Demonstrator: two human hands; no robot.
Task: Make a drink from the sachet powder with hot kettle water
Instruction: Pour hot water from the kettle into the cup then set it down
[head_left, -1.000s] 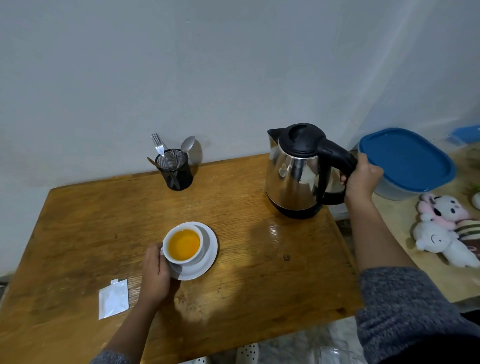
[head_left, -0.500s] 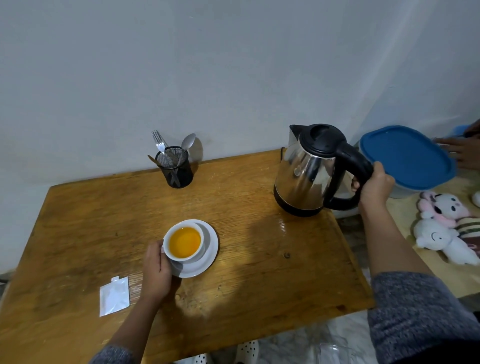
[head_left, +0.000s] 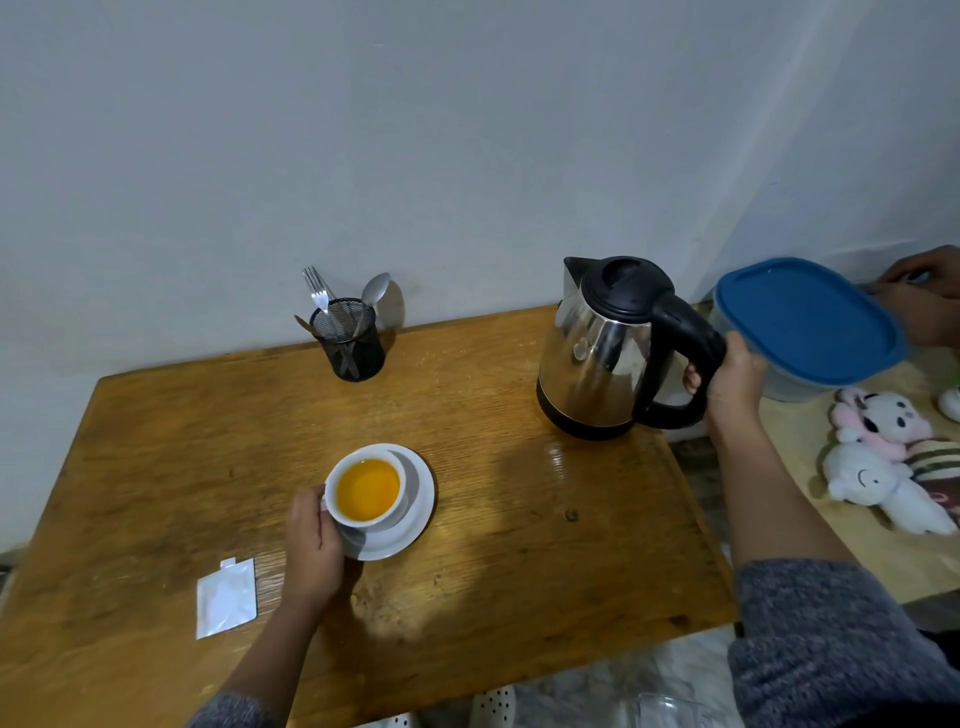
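Judging by the cup (head_left: 368, 488), most of the job looks done: it's full of orange liquid, sits on its saucer (head_left: 415, 512), and the torn sachet (head_left: 227, 597) lies flat just left of the left hand (head_left: 311, 545), apart from it. Left hand is curled round the cup's near-left side, fingers touching the wall. Right hand (head_left: 732, 382) is wrapped closed round the black handle of the kettle (head_left: 602, 353), which sits upright at the table's (head_left: 156, 467) far right corner (base looks down on the wood, can't be sure). Left to do, prob: let go of the kettle, stir w/ a spoon. Counts: 1 kettle, 1 cup, 1 saucer, 1 sachet, 1 mesh holder (head_left: 349, 340) w/ fork, spoon and a third utensil I can't ID.
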